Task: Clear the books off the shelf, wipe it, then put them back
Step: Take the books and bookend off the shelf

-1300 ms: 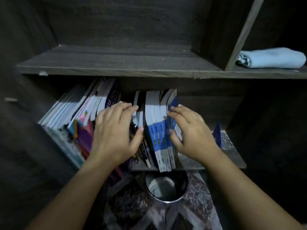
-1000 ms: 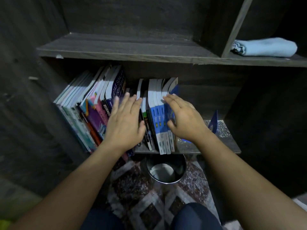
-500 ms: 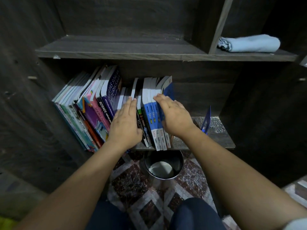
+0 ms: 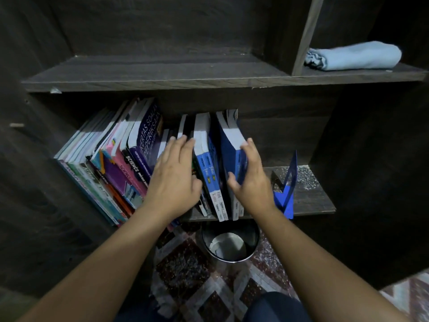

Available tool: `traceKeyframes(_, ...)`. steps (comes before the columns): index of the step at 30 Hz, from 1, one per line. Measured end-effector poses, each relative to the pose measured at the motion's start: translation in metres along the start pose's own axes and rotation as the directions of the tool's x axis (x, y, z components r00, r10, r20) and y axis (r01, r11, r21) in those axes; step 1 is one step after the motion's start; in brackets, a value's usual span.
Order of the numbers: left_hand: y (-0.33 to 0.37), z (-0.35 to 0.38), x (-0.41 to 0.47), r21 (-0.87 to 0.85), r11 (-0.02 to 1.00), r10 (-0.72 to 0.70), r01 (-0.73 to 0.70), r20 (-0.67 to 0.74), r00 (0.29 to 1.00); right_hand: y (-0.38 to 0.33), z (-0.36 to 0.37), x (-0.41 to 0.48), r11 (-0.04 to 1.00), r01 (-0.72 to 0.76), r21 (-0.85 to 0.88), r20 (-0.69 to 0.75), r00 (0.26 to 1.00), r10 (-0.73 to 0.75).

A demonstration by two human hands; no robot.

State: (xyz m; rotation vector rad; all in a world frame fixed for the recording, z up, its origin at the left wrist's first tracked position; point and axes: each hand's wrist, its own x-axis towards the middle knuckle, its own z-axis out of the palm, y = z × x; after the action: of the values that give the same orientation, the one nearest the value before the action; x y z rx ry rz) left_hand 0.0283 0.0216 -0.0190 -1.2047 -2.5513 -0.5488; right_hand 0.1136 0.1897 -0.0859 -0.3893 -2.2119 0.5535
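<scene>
The books (image 4: pixel 209 163) stand on the lower shelf (image 4: pixel 308 201), so clearing looks barely begun, though tidying after a return cannot be ruled out. The left hand (image 4: pixel 173 180) lies flat on the middle spines, fingers straight and close together. The right hand (image 4: pixel 251 182) grips the end blue books (image 4: pixel 232 145), thumb on one side, fingers curled round the other. Next, I judge: lift that bundle out past the bookend (image 4: pixel 287 189). The cloth (image 4: pixel 352 55) lies above. The shelf's back is lost in shadow
</scene>
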Motion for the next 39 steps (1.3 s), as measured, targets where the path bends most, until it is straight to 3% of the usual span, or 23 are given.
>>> traceKeyframes(2, 0.009, 0.000, 0.009, 0.005, 0.998, 0.068, -0.068, -0.002, 0.998, 0.000, 0.011, -0.009, 0.966, -0.218, 0.139, -0.024, 0.975, 0.223)
traceKeyframes(4, 0.018, 0.001, 0.018, 0.022, 0.993, 0.113, -0.114, 0.026, 0.993, 0.000, 0.022, -0.012, 0.825, -0.496, 0.272, 0.063, 0.864, 0.499)
traceKeyframes(7, 0.028, 0.006, 0.029, 0.076, 0.989, 0.121, -0.126, 0.066, 0.990, 0.005, 0.036, -0.010, 0.714, -0.659, 0.239, 0.200, 0.752, 0.628)
traceKeyframes(11, 0.035, 0.008, 0.040, 0.136, 0.980, 0.142, -0.147, 0.041, 0.989, 0.012, 0.034, -0.004, 0.762, -0.634, 0.135, 0.173, 0.772, 0.612)
traceKeyframes(14, 0.043, 0.004, 0.049, 0.257, 0.937, 0.246, -0.235, -0.011, 0.969, 0.010, 0.011, -0.008, 0.795, -0.593, 0.126, 0.089, 0.805, 0.586)
traceKeyframes(19, 0.073, -0.028, 0.062, 0.495, 0.739, 0.565, -0.456, -0.088, 0.820, -0.016, -0.051, -0.016, 0.888, -0.439, 0.139, -0.020, 0.895, 0.445)
traceKeyframes(24, 0.124, -0.061, 0.048, 0.559, 0.517, 0.721, -0.649, 0.125, 0.682, -0.035, -0.117, -0.044, 0.937, -0.345, 0.063, -0.019, 0.938, 0.346)
traceKeyframes(27, 0.161, -0.067, 0.030, 0.551, 0.408, 0.744, -0.728, 0.262, 0.615, -0.034, -0.156, -0.074, 0.946, -0.325, 0.012, -0.067, 0.943, 0.325)
traceKeyframes(29, 0.189, -0.065, 0.015, 0.522, 0.387, 0.683, -0.760, 0.391, 0.617, -0.029, -0.185, -0.098, 0.918, -0.396, -0.032, -0.040, 0.918, 0.395)
traceKeyframes(31, 0.217, -0.056, -0.002, 0.444, 0.392, 0.662, -0.806, 0.472, 0.582, -0.020, -0.215, -0.124, 0.864, -0.480, -0.152, 0.076, 0.866, 0.494)
traceKeyframes(35, 0.265, -0.012, -0.038, 0.235, 0.371, 0.749, -0.899, 0.496, 0.439, 0.002, -0.264, -0.177, 0.777, -0.545, -0.314, 0.260, 0.738, 0.623)
traceKeyframes(39, 0.304, 0.044, -0.070, 0.025, 0.429, 0.774, -0.903, 0.505, 0.382, 0.036, -0.285, -0.234, 0.684, -0.627, -0.373, 0.239, 0.648, 0.724)
